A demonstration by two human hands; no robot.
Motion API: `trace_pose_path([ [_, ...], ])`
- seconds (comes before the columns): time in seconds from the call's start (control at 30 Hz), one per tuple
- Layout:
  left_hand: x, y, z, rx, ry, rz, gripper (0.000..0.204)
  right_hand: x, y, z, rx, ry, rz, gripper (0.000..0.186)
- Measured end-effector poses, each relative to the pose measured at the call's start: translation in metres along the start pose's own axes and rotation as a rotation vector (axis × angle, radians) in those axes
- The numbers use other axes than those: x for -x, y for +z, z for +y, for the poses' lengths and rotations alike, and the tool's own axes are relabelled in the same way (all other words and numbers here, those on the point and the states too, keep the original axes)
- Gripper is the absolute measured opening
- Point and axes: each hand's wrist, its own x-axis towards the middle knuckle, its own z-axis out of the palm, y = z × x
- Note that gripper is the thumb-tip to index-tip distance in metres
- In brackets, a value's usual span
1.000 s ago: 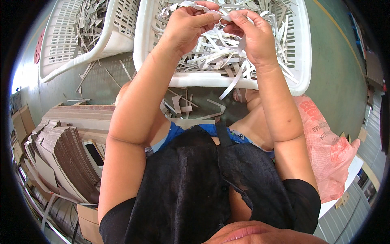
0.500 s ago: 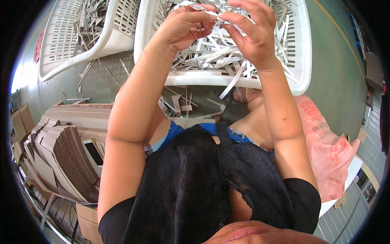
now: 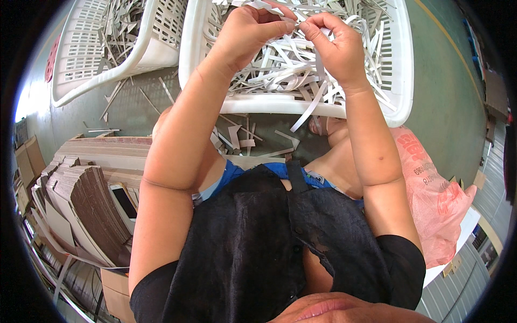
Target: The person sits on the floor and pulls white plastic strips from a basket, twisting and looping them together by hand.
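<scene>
Both hands are raised over a white plastic basket (image 3: 269, 104) heaped with narrow white and grey strips (image 3: 288, 67). My left hand (image 3: 245, 35) is closed, thumb against fingers, on a white strip (image 3: 259, 5) that shows above its knuckles. Just to its right, my right hand (image 3: 340, 49) pinches thumb and forefinger together, its other fingers curled in. The fingertips of the two hands almost meet. What the right pinch holds is too small to make out. A strip end (image 3: 320, 64) hangs below the right hand.
A second white basket (image 3: 142, 48) with grey strips stands at the left. Stacked brown cardboard pieces (image 3: 97, 199) lie left of me, a phone (image 3: 125, 202) on them. At my right is a pink plastic bag (image 3: 425, 199). Loose scraps (image 3: 234, 135) litter the floor.
My right hand's spread fingers have curled inward and its thumb and forefinger pinch closer. My left hand has turned slightly, and its thumb now reaches toward the right hand's fingertips.
</scene>
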Motion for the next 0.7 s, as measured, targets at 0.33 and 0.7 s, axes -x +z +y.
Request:
trace_pose_path([
  [0.33,-0.002,-0.001,-0.010,0.010,-0.043,-0.012,0.015,-0.005,-0.010,0.016,-0.330,0.271,-0.228,0.019],
  [0.7,-0.009,-0.009,-0.006,0.287,-0.172,0.055,0.010,-0.002,-0.031,0.019,0.653,-0.350,0.018,0.019],
])
